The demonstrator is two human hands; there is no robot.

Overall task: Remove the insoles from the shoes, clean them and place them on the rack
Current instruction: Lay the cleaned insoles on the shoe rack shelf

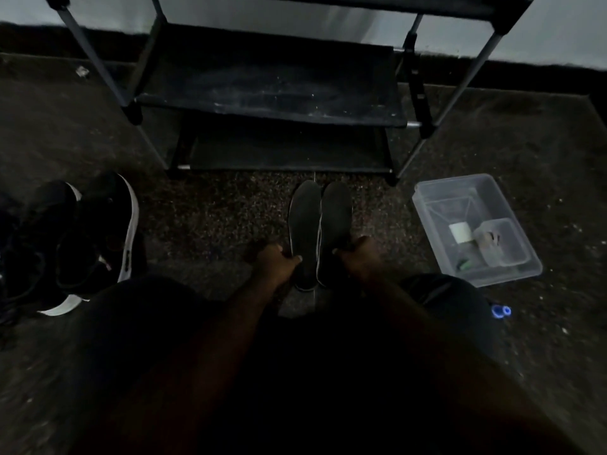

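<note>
We have only one view, from a camera worn on the head. It looks forward and steeply down at the floor (213, 218), so our own legs and forearms fill the lower half of the frame. The left hand (274, 261) and the right hand (356, 256), which grip the insoles (305, 221), sit near the middle, close to the lens. The rack (269, 106) stands straight ahead and is cut off at the top edge. The shoes (82, 238) fall at the far left, the clear box (427, 205) at the right. The light is weak.

Left hand (277, 261) grips the left insole (305, 221), right hand (360, 256) the right insole (337, 213), before the rack (269, 85).
</note>
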